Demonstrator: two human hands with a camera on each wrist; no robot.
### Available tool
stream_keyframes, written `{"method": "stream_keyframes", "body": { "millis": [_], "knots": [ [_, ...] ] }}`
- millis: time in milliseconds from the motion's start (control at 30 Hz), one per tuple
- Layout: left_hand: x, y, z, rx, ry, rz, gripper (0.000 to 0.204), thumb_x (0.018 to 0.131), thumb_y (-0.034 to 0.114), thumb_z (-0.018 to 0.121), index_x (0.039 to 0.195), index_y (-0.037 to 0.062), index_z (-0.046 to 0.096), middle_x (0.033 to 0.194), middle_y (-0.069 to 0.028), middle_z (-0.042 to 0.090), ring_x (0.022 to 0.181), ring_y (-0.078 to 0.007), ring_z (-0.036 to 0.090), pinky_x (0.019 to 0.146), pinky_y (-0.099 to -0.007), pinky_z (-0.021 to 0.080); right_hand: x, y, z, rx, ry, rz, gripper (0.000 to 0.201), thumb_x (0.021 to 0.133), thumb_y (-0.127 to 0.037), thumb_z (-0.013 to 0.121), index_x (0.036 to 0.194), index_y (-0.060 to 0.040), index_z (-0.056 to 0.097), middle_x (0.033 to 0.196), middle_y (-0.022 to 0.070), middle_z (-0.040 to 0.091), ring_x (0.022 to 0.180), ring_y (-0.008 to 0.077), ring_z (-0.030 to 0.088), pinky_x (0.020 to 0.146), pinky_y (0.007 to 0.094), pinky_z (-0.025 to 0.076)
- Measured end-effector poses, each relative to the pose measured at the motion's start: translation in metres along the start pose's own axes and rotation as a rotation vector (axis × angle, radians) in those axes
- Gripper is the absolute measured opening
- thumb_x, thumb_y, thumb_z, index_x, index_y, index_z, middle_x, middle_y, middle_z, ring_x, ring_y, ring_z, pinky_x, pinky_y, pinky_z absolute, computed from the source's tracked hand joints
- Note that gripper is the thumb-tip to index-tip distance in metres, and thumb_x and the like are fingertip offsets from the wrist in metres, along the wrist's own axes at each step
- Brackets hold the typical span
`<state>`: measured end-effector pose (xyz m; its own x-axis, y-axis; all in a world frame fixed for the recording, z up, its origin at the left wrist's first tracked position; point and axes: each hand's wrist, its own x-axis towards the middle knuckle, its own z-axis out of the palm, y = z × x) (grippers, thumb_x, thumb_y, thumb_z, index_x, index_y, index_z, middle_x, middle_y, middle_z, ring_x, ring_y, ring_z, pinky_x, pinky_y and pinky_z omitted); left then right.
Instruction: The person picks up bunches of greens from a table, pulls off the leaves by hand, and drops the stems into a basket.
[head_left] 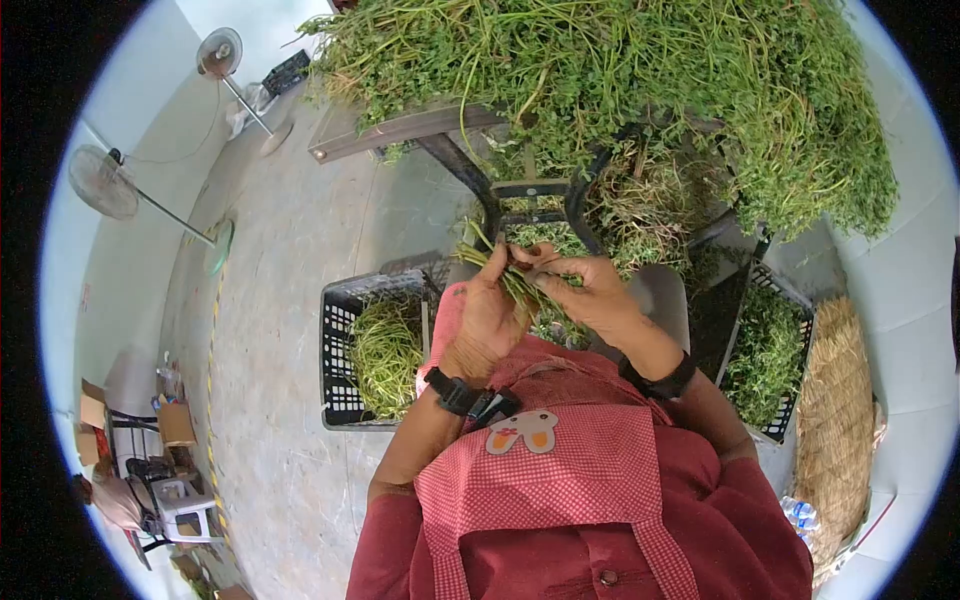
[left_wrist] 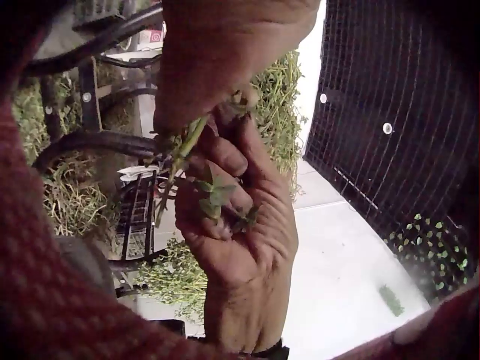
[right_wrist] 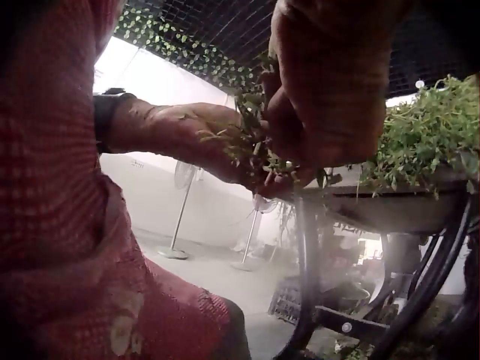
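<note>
Over the lap, my left hand (head_left: 484, 318) grips a small bunch of leafy green stems (head_left: 468, 256), its thumb lying along them. Cut stem ends stick out past the thumb, and leaves hang below the palm. My right hand (head_left: 600, 295) meets the bunch from the other side, thumb and fingertips pinching at the stems. In the left wrist view, the fingers of the right hand (left_wrist: 247, 217) are curled, with a leafy sprig (left_wrist: 216, 193) against them. Leaves (right_wrist: 251, 139) show between both hands in the right wrist view.
A table (head_left: 400, 130) ahead bears a large heap of greens (head_left: 620, 70). Black crates with greens stand left (head_left: 335, 400) and right (head_left: 800, 365). A straw-coloured roll (head_left: 840, 430) lies far right. Two standing fans (head_left: 105, 183) and a white stool (head_left: 188, 510) are at left.
</note>
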<state>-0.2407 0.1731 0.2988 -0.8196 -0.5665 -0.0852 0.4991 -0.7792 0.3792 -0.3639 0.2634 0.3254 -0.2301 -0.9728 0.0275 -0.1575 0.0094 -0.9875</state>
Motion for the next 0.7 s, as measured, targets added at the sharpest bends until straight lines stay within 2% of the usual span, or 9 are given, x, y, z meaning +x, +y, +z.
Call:
{"method": "stream_keyframes", "body": {
  "millis": [100, 200, 333, 433, 467, 533, 600, 667, 700],
  "knots": [
    [-0.001, -0.006, 0.001, 0.071, 0.025, 0.019, 0.029, 0.095, 0.030, 0.042, 0.091, 0.0051, 0.056, 0.109, -0.0120, 0.056, 0.104, -0.0247, 0.054, 0.089, -0.0358, 0.045, 0.004, 0.016, 0.005, 0.073, 0.062, 0.068, 0.024, 0.082, -0.019, 0.065, 0.092, 0.0032, 0.067, 0.082, 0.0093, 0.066, 0.076, 0.0118, 0.058, 0.071, 0.0286, 0.047],
    [0.003, -0.014, -0.007, 0.270, 0.017, 0.056, 0.030, 0.095, 0.032, 0.044, 0.095, 0.0055, 0.057, 0.107, -0.0096, 0.058, 0.101, -0.0226, 0.055, 0.090, -0.0343, 0.044, 0.009, 0.029, 0.010, -0.073, 0.057, -0.040, 0.025, 0.081, -0.018, 0.066, 0.093, 0.0042, 0.067, 0.083, 0.0093, 0.066, 0.077, 0.0103, 0.057, 0.070, 0.0277, 0.047],
    [-0.001, -0.014, -0.006, 0.293, 0.030, -0.014, 0.030, 0.094, 0.033, 0.047, 0.101, 0.0049, 0.057, 0.101, -0.0062, 0.060, 0.095, -0.0170, 0.056, 0.083, -0.0309, 0.047, 0.007, 0.020, 0.012, 0.242, 0.083, 0.153, 0.034, 0.078, -0.017, 0.067, 0.102, 0.0069, 0.063, 0.093, 0.0096, 0.065, 0.080, 0.0113, 0.058, 0.070, 0.0274, 0.047],
    [0.001, -0.021, -0.002, 0.284, 0.135, 0.050, 0.033, 0.095, 0.033, 0.042, 0.091, 0.0044, 0.057, 0.103, -0.0110, 0.061, 0.095, -0.0216, 0.058, 0.084, -0.0354, 0.048, 0.007, 0.023, 0.011, -0.114, 0.117, -0.124, 0.033, 0.082, -0.014, 0.063, 0.109, 0.0046, 0.061, 0.094, 0.0058, 0.064, 0.080, 0.0089, 0.056, 0.068, 0.0243, 0.046],
    [0.002, -0.021, -0.003, 0.279, 0.133, 0.031, 0.033, 0.095, 0.033, 0.042, 0.091, 0.0044, 0.057, 0.103, -0.0110, 0.061, 0.095, -0.0216, 0.058, 0.084, -0.0354, 0.048, 0.004, 0.019, 0.009, -0.116, 0.131, -0.111, 0.033, 0.082, -0.014, 0.063, 0.109, 0.0046, 0.061, 0.094, 0.0058, 0.064, 0.080, 0.0089, 0.056, 0.068, 0.0243, 0.046],
    [0.003, -0.011, -0.010, 0.079, -0.070, -0.023, 0.034, 0.096, 0.035, 0.039, 0.098, 0.0043, 0.053, 0.117, -0.0161, 0.054, 0.105, -0.0274, 0.054, 0.089, -0.0379, 0.048, -0.001, 0.020, -0.004, 0.127, -0.029, 0.085, 0.028, 0.081, -0.011, 0.062, 0.106, 0.0018, 0.062, 0.087, 0.0053, 0.061, 0.076, 0.0120, 0.056, 0.066, 0.0247, 0.046],
    [0.004, 0.000, -0.014, 0.024, -0.007, -0.063, 0.037, 0.096, 0.036, 0.036, 0.091, 0.0043, 0.054, 0.122, -0.0192, 0.051, 0.111, -0.0322, 0.051, 0.095, -0.0442, 0.043, -0.005, 0.025, -0.025, 0.290, -0.142, 0.300, 0.024, 0.079, -0.007, 0.060, 0.102, -0.0010, 0.062, 0.080, 0.0053, 0.058, 0.072, 0.0169, 0.057, 0.064, 0.0259, 0.046],
    [-0.001, 0.008, -0.012, -0.045, -0.115, -0.031, 0.039, 0.096, 0.037, 0.037, 0.086, 0.0046, 0.057, 0.122, -0.0185, 0.052, 0.114, -0.0310, 0.050, 0.098, -0.0491, 0.039, -0.014, 0.051, -0.057, -0.781, 0.172, -0.641, 0.026, 0.072, -0.001, 0.058, 0.098, -0.0021, 0.059, 0.078, 0.0082, 0.055, 0.072, 0.0242, 0.056, 0.064, 0.0303, 0.046],
    [-0.001, 0.010, -0.012, -0.058, -0.088, -0.041, 0.040, 0.094, 0.037, 0.041, 0.084, 0.0048, 0.061, 0.121, -0.0175, 0.054, 0.115, -0.0305, 0.049, 0.100, -0.0509, 0.035, -0.021, 0.064, -0.082, -0.800, 0.246, -0.453, 0.031, 0.069, 0.001, 0.058, 0.100, -0.0023, 0.058, 0.081, 0.0092, 0.056, 0.075, 0.0270, 0.056, 0.065, 0.0322, 0.046]
  ]
}}
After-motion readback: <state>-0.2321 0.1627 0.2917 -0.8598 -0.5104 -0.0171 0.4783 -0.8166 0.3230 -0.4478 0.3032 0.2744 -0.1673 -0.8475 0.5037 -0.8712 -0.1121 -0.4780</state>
